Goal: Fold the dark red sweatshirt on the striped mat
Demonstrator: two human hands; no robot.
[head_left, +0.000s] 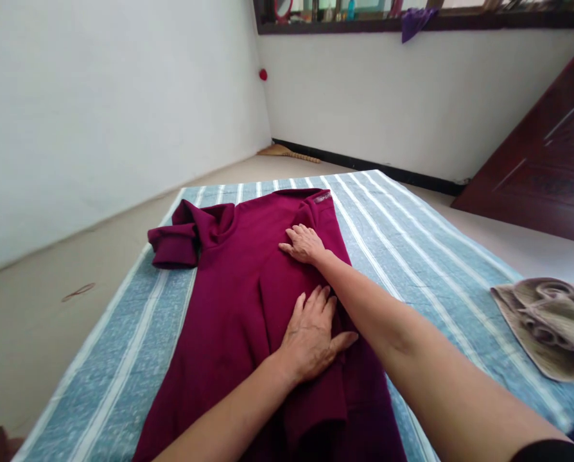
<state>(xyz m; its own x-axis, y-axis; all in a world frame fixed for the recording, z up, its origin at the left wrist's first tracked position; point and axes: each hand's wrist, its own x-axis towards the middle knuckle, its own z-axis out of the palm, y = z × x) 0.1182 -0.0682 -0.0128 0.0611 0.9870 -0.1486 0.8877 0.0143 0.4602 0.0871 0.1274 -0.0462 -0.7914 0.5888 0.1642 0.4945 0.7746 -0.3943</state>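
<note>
- Fingers (316, 303) of my left hand (309, 340) lie wide and flat on the dark red top (234, 269), holding nothing.
- My right hand (304, 244) lies flat on it too, nearer the collar (291, 199).
- Top lies long, from near the far edge of the striped bed cover (441, 301) down toward me.

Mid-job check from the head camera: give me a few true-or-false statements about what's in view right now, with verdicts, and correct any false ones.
1. The right hand rests on the maroon top, near its collar. True.
2. The left hand grips the crumpled beige cloth. False: it presses open on the maroon top, and the cloth lies well away to the right.
3. A folded maroon sleeve lies on the blue striped bed cover. True.
4. A straw broom stands upright in the corner. False: it lies on the floor by the wall.
</note>
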